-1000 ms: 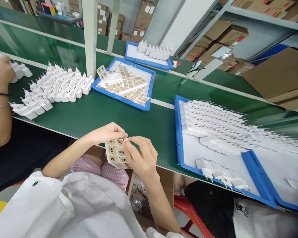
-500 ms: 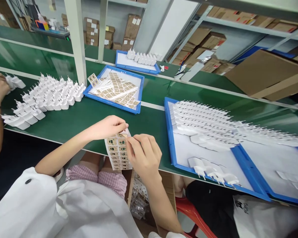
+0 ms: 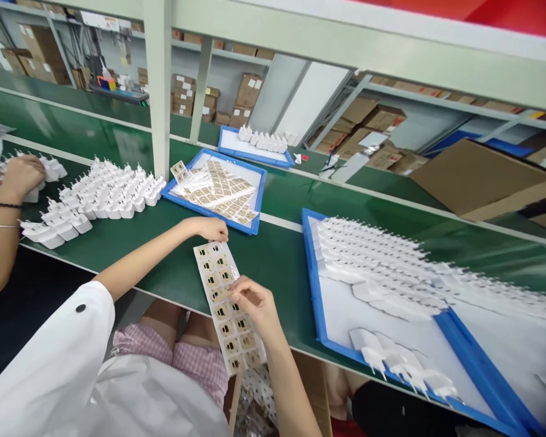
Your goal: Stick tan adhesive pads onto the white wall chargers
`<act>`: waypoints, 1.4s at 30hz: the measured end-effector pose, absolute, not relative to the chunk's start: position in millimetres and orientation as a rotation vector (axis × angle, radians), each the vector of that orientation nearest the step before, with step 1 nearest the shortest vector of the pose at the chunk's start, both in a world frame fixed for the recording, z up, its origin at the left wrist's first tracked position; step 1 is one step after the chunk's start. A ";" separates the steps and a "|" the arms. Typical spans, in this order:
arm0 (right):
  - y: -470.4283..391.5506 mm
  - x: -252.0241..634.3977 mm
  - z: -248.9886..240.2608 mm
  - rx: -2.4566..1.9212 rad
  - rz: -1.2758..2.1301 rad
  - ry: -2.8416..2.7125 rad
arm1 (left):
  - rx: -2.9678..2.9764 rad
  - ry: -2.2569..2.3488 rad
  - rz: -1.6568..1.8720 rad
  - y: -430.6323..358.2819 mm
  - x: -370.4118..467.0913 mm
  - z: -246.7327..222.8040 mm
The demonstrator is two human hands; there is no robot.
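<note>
A long white sheet of tan stickers (image 3: 221, 312) with dark green cutouts in two columns slants down over the table's front edge. My left hand (image 3: 213, 229) is closed on its top end, fingers curled. My right hand (image 3: 257, 303) pinches at the sheet's right column, about halfway down; whether a single sticker lies between the fingertips is hidden. Behind the sheet, a blue-rimmed tray (image 3: 260, 206) bears a pile of similar sticker sheets (image 3: 222, 188).
White plug adapters (image 3: 113, 194) stand in rows at left, near a co-worker's hand (image 3: 25, 176). Another blue tray (image 3: 313, 291) at right holds many white plug pieces (image 3: 373, 249). A small tray (image 3: 255, 155) with adapters sits at the back. A metal post (image 3: 159, 91) rises behind.
The sticker sheet now shows more of its length and faces me more. My right hand has moved down along it, away from my left hand. The view has tilted up.
</note>
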State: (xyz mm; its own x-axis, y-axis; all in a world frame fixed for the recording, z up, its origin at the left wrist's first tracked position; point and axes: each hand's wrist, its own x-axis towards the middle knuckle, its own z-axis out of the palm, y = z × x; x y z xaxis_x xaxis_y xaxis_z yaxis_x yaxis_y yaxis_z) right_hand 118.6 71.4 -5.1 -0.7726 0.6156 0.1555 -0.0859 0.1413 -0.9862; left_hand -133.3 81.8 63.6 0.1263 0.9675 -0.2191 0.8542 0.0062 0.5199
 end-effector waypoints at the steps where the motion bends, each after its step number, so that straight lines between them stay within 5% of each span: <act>1: 73.6 116.4 -12.5 -0.522 1.788 -1.884 | 1.898 1.830 0.239 85.2 -131.0 58.1; 8: 80.2 91.1 -37.6 -0.629 1.855 -1.815 | 2.112 2.272 0.207 41.7 -122.0 29.0; 16: 107.3 53.7 -39.1 -0.731 1.952 -1.461 | 1.837 2.803 -0.095 -77.4 -219.7 26.3; 31: 101.5 66.8 -20.1 -0.760 1.945 -1.217 | 1.968 2.646 -0.041 -95.2 -277.3 16.0; 42: 76.0 85.9 -7.3 -0.774 1.962 -1.213 | 1.839 2.682 0.426 -103.2 -219.6 43.6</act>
